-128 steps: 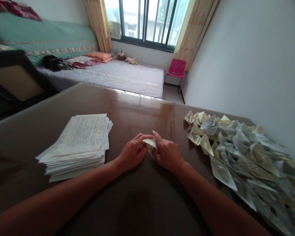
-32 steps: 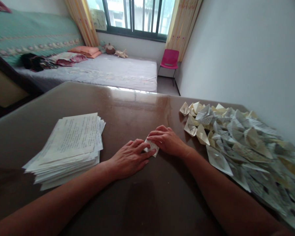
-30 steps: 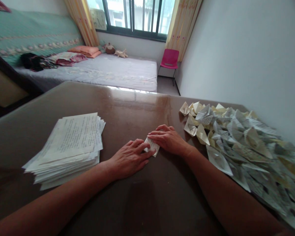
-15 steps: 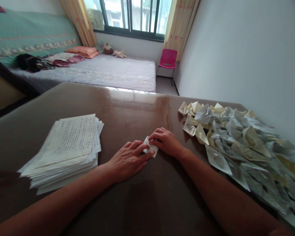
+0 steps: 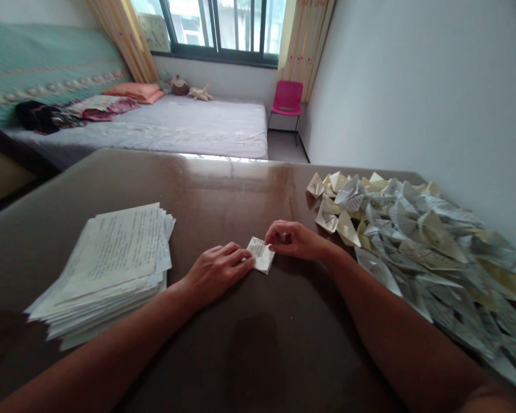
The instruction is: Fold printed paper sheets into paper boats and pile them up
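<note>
A small folded piece of printed paper (image 5: 261, 254) lies flat on the dark brown table (image 5: 223, 189). My left hand (image 5: 215, 271) rests on the table with its fingertips pressing the paper's left edge. My right hand (image 5: 293, 239) has its fingers curled and pinches the paper's right corner. To the left lies a thick stack of printed sheets (image 5: 107, 261). On the right spreads a large heap of folded paper boats (image 5: 417, 241).
Beyond the table's far edge is a low bed (image 5: 167, 123) with cushions and clothes. A pink chair (image 5: 286, 98) stands by the window and curtains. A white wall runs along the right side, close behind the boats.
The paper is now pressed flat and more of it shows. My right hand has drawn back to its right corner, my left fingers to its left edge. The view has shifted a little.
</note>
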A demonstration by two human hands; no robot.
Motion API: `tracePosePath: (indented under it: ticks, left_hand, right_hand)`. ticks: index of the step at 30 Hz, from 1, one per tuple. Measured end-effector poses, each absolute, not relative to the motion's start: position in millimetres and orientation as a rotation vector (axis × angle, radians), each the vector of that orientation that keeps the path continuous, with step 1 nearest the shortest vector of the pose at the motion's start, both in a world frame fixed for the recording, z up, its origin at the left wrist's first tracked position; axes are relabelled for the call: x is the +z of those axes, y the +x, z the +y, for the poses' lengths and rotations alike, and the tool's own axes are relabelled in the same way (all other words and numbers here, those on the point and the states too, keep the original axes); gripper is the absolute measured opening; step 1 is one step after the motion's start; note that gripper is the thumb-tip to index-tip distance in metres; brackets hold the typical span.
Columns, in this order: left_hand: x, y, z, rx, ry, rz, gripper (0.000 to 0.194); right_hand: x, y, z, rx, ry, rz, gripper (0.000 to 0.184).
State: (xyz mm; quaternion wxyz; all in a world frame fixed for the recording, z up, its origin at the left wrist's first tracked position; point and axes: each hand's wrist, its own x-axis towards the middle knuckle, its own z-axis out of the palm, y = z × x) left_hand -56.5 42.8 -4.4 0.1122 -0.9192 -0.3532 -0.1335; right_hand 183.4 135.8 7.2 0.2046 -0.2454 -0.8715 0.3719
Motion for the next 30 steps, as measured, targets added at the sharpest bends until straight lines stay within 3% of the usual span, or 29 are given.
tracePosePath:
  ticks: [5,10,21,30]
  left_hand:
    - [-8,-59,46,-0.492,-2.675,-1.086,0.016]
    - [-7,-59,46,-0.549,-2.714,-1.135,0.017]
    - [-5,-58,45,-0.584,-2.764,-1.592,0.018]
    - [-6,-53,46,-0.565,-2.681,-1.800,0.021]
  right_hand:
    - [10,180,132,0.963,-0.508,-2.583,0.026]
    - [-3,175,129,0.749,-0.582,-2.586,0.019]
    - [3,181,137,0.907,-0.580,-2.565,0.019]
    - [-6,172,131,0.808,-0.840,-2.523,0.014]
